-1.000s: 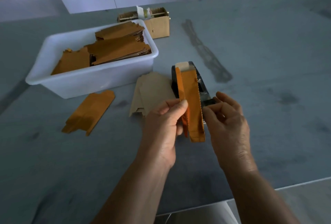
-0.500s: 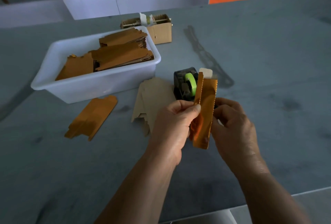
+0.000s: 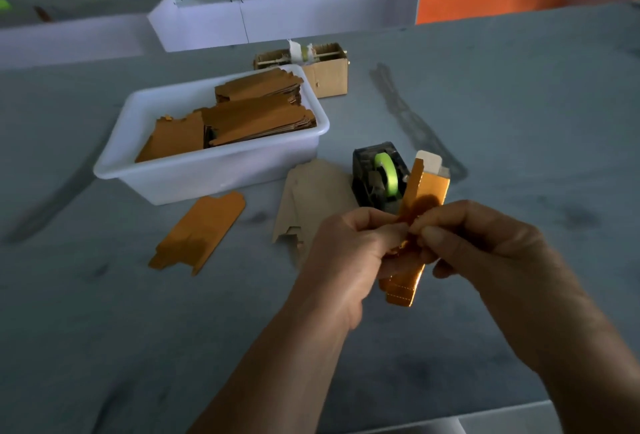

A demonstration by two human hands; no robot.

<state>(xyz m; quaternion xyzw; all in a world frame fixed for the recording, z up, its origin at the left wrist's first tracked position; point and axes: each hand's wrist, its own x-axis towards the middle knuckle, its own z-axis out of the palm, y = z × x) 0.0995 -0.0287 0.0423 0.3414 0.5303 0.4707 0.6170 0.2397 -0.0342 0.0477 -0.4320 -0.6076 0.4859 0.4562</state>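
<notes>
Left hand: I see my left hand (image 3: 349, 246) with its grip closed on the gold carton (image 3: 427, 191), fingers curled and pinching its near long edge at mid-length.
Right hand: my right hand (image 3: 485, 243) holds the same carton from the other side, its grip pinched, thumb laid against the middle.
Gold carton: held clear of the tabletop (image 3: 519, 121) between both hands, nearly upright, leaning a little to the right; a pale flap stands open at its top end.
Tape dispenser: the dark tape dispenser (image 3: 370, 163) with a green roll (image 3: 386, 173) sits just behind the carton.
Tan card: flat tan card pieces (image 3: 311, 191) lie just left of the dispenser.
White tub: the white tub (image 3: 207, 177) lies further left, holding stacked flat blanks (image 3: 256, 118).
Loose blank: one gold blank (image 3: 201, 229) lies flat in front of the tub.
Cardboard box: a small cardboard box (image 3: 329, 76) sits behind the tub.
</notes>
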